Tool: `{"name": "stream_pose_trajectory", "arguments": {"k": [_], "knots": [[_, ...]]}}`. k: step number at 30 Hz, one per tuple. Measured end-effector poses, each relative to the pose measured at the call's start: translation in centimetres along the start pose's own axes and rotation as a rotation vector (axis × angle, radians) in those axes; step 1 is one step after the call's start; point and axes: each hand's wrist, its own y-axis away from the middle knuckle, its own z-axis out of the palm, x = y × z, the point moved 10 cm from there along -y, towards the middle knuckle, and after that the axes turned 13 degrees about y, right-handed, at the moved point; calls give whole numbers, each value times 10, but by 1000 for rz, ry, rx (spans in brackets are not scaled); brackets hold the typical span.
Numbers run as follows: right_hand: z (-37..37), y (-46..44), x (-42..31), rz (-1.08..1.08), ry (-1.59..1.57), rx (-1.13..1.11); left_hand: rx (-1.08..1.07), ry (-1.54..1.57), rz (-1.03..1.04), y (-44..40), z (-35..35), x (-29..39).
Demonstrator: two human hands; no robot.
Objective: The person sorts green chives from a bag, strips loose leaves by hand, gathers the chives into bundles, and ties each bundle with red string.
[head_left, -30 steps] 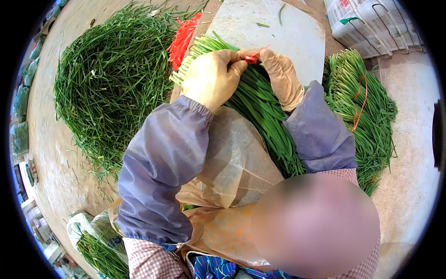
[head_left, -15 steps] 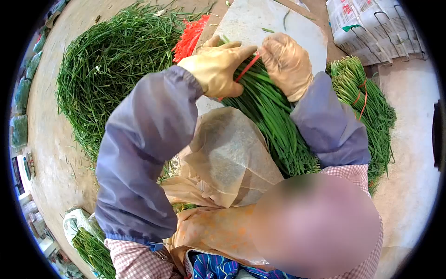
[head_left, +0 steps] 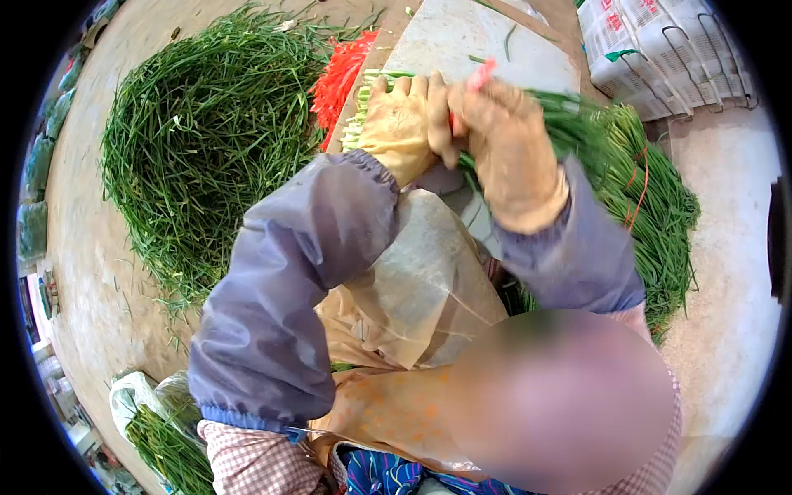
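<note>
My left hand (head_left: 400, 128), in a tan glove, is wrapped round a bunch of green chives (head_left: 565, 124) close to its pale stalk ends. The bunch lies crosswise over the board (head_left: 450, 37), its leaves blurred and trailing right behind my other hand. My right hand (head_left: 511, 140), gloved too, is closed beside the left, fingers on a red tie (head_left: 483, 76) whose end sticks up above them. How far the tie circles the bunch is hidden by the gloves.
A large heap of loose greens (head_left: 206, 148) lies on the floor at left, with red ties (head_left: 340, 78) piled beside the board. Tied bunches (head_left: 652, 206) stand at right below white packages (head_left: 660, 49). A plastic bag of greens (head_left: 165, 437) is at lower left.
The bunch has swung from pointing down toward my body to lying crosswise, leaves to the right. My left hand has moved right and closed round it; my right hand has turned, pulling the red tie.
</note>
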Motion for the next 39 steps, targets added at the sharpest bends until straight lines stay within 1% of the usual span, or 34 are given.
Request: {"name": "stream_pose_trajectory", "arguments": {"k": [1,2,3,4,5,7,8,10,11,12,14,15,16,17,18,19,21,22,23,24,25,26,28,29,31,32,33,34,35,36,37,38,39], "knots": [[6,15,8,64,-50,-19,6,41,-60,-5,-1,-5],[10,32,29,162,-184,29,147,-68,8,-12,6,-13],[17,52,62,307,-322,5,184,-67,-26,-15,-1,-15],[11,67,76,331,-454,96,167,-72,-80,-21,1,-21],[-1,78,81,284,-450,1,152,-80,-140,-27,2,-28],[-28,107,124,398,-218,125,118,-103,-156,-30,11,-28],[-37,110,135,419,-293,125,108,-116,-163,-33,12,-27],[-44,110,146,458,-446,110,-18,-101,-128,-25,7,-17],[-46,106,147,489,-394,119,-80,-91,-111,-22,3,-12],[-45,101,143,526,-344,128,-202,-99,-125,-21,6,-13],[-50,87,142,592,-245,114,-252,-15,-79,-16,-4,-15],[-46,76,141,628,-151,32,-276,25,-56,-15,-12,-14],[-42,66,139,663,-57,-45,-372,86,-105,-17,-23,-13],[-38,60,140,698,39,-118,-352,50,-77,-24,-33,-10],[-33,43,165,580,3,-14,-331,17,-46,-32,-40,-6],[-25,42,163,653,6,-134,-306,-14,-18,-41,-42,-4],[-8,41,152,791,16,-387,-404,41,-49,-57,-20,-13],[-5,40,161,830,62,-464,-460,62,-82,-60,-1,-20],[-10,37,166,846,88,-416,-514,83,-115,-61,15,-29],[-14,35,169,863,112,-366,-614,322,-218,-54,24,-36],[-19,35,171,878,132,-312,-603,342,-192,-53,23,-36],[-24,36,172,926,-40,-261,-594,363,-163,-50,22,-35],[-25,25,166,748,138,-274,-579,412,-143,-38,17,-26],[-33,22,165,751,236,-197,-538,492,-131,-31,14,-25],[-44,21,147,772,430,-43,-382,535,-64,-18,3,-23],[-43,10,134,519,461,37,-188,576,29,-8,-17,-18],[-33,17,106,426,349,108,-89,646,77,0,-31,-16],[-39,4,78,-16,758,50,36,679,126,8,-55,-12],[-32,11,42,-525,1189,9,197,678,205,14,-80,-7],[-35,8,35,-522,1466,-96,324,662,239,19,-103,-4],[-46,10,13,156,730,48,370,675,221,21,-121,1],[-39,11,-21,-12,907,60,463,697,283,26,-138,7],[-31,14,-54,-179,1089,102,457,654,200,29,-146,5]]}}
